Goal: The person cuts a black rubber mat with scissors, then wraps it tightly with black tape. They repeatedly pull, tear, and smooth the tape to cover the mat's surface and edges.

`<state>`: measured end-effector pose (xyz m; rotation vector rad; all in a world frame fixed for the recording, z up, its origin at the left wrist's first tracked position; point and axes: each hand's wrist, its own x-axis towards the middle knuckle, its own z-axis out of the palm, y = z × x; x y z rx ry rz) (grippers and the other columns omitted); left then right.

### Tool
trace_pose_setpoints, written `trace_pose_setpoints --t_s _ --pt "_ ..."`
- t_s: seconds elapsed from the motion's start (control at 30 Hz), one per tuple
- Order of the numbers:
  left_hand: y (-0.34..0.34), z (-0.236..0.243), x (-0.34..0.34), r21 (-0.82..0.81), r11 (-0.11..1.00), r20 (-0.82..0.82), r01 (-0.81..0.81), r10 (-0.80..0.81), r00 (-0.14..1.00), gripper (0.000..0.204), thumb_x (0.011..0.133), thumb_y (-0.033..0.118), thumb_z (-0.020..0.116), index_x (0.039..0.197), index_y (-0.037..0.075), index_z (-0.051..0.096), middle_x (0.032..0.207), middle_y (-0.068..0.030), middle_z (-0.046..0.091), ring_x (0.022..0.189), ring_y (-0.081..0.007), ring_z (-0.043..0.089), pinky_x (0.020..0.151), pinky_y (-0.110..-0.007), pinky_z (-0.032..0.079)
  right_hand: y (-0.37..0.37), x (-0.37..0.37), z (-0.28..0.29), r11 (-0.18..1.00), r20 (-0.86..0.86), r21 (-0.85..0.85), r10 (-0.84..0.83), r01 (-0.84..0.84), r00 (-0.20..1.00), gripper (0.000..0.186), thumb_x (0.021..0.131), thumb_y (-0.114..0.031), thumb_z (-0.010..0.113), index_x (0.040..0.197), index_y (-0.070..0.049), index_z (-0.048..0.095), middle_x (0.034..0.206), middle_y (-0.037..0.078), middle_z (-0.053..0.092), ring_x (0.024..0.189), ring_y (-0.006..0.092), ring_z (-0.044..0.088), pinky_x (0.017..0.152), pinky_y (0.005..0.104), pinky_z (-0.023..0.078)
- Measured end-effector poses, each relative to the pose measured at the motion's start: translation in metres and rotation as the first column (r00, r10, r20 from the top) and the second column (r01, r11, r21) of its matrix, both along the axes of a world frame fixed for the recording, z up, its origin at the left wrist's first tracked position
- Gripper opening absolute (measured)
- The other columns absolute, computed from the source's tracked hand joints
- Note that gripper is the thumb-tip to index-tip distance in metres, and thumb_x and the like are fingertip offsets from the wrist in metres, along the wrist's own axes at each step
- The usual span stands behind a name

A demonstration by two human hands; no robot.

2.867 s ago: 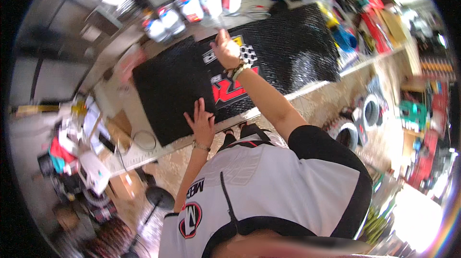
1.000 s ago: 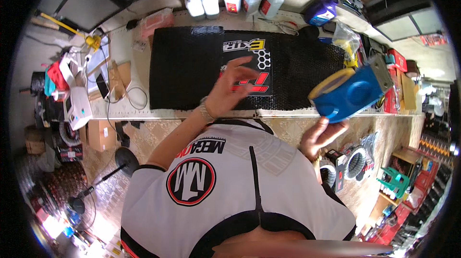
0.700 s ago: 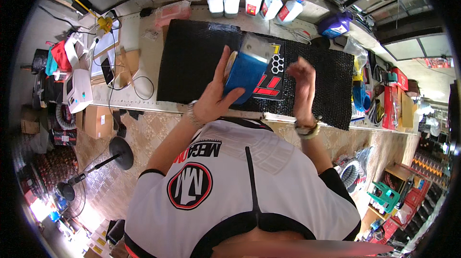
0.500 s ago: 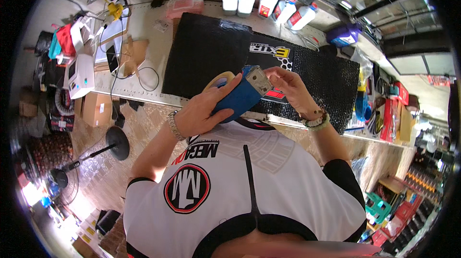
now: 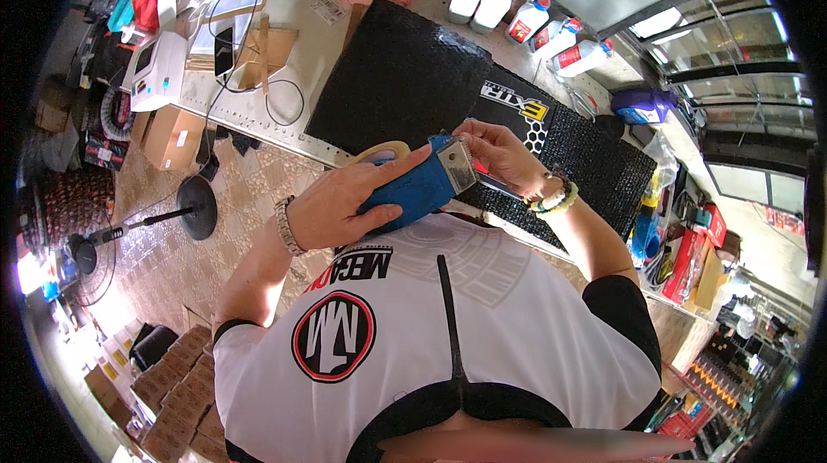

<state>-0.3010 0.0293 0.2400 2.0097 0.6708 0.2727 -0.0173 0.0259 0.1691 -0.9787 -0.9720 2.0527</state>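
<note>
My left hand [image 5: 340,205] is wrapped round a blue hand-held tape dispenser [image 5: 409,193] with a metal plate at its far-right end. A tan roll of tape [image 5: 379,153] shows behind the fingers, on the dispenser's far side. At the metal end, my right hand [image 5: 500,155] has its thumb and fingers drawn together in a pinch; what lies between them is too small to make out. Both hands are in front of my chest, over the near edge of the workbench [image 5: 293,114]. Beyond them on the bench lies a black textured wrap [image 5: 401,75].
Several white bottles [image 5: 495,6] stand along the bench's back edge, with a purple jug [image 5: 642,106] further right. Scissors [image 5: 584,103] lie near the wrap. At left are a white label printer [image 5: 158,71], a phone [image 5: 224,51], cables and cardboard. A stand with a round base [image 5: 197,207] is on the floor.
The view has turned, so the bench now slants down to the right. The dispenser has tilted slightly in my left hand, and my right fingers stay close to its metal end.
</note>
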Motion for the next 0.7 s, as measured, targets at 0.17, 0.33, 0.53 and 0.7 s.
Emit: trace_pose_setpoints --t_s 0.17,0.33,0.53,0.7 --pt "-0.002 -0.003 -0.001 0.002 1.0 -0.025 -0.019 0.019 1.0 0.071 0.089 0.025 0.059 0.151 0.013 0.027 0.133 -0.0289 0.049 0.117 -0.0455 0.053 0.098 -0.044 0.043 0.003 -0.004 -0.005 0.999 0.135 0.045 0.015 -0.021 0.991 0.017 0.095 -0.018 0.062 0.103 -0.003 0.062 0.095 0.0 0.063 0.085 0.0071 0.058 0.078 0.0233 0.047" --pt "-0.001 0.001 -0.002 0.015 1.0 -0.024 -0.023 0.023 0.999 0.07 0.09 0.025 0.058 0.151 0.012 0.027 0.138 -0.0262 0.047 0.116 -0.0442 0.054 0.099 -0.043 0.043 0.02 0.029 -0.008 0.961 0.373 0.275 -0.148 0.043 0.916 0.014 0.094 -0.018 0.064 0.096 -0.004 0.062 0.084 0.0 0.063 0.079 0.0091 0.059 0.073 0.023 0.048" --pt "0.008 -0.013 -0.028 0.039 0.986 -0.016 -0.164 0.165 0.986 0.066 0.091 0.019 0.056 0.151 0.015 0.029 0.136 -0.0231 0.05 0.114 -0.0428 0.055 0.098 -0.043 0.043 0.081 0.126 0.004 0.807 0.4 0.43 -0.573 0.406 0.715 0.02 0.091 -0.012 0.065 0.105 0.001 0.062 0.098 0.005 0.065 0.088 0.014 0.063 0.088 0.0287 0.052" --pt "0.061 -0.089 0.007 0.521 0.774 -0.244 -0.359 0.538 0.807 0.068 0.091 0.027 0.059 0.151 0.032 0.026 0.102 -0.0239 0.063 0.095 -0.0413 0.061 0.086 -0.05 0.048 0.073 0.07 0.007 0.688 0.22 0.613 -0.621 0.388 0.752 0.013 0.088 -0.01 0.068 0.098 -0.001 0.067 0.091 0.004 0.069 0.084 0.0125 0.064 0.074 0.0275 0.052"
